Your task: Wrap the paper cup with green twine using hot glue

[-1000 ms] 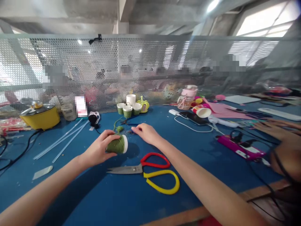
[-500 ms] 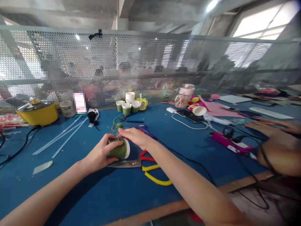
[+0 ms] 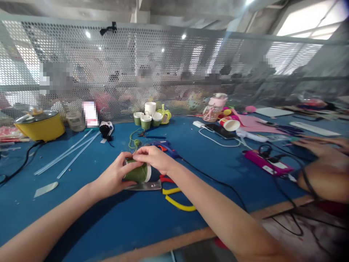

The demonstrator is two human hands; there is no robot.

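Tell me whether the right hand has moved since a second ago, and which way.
Yes: leftward, judged against the scissors lying on the table; the right hand is now at the green-wrapped cup in the left hand.

Green cup [image 3: 139,175], white rim [image 3: 148,172]; scissor handles [image 3: 181,207] red, yellow; tabletop [image 3: 152,225] blue; pot [image 3: 45,128] yellow.

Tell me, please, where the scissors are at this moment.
In the head view, the scissors lie near the middle of the blue table, just below the green cup in the left hand; the right forearm partly covers their handles.
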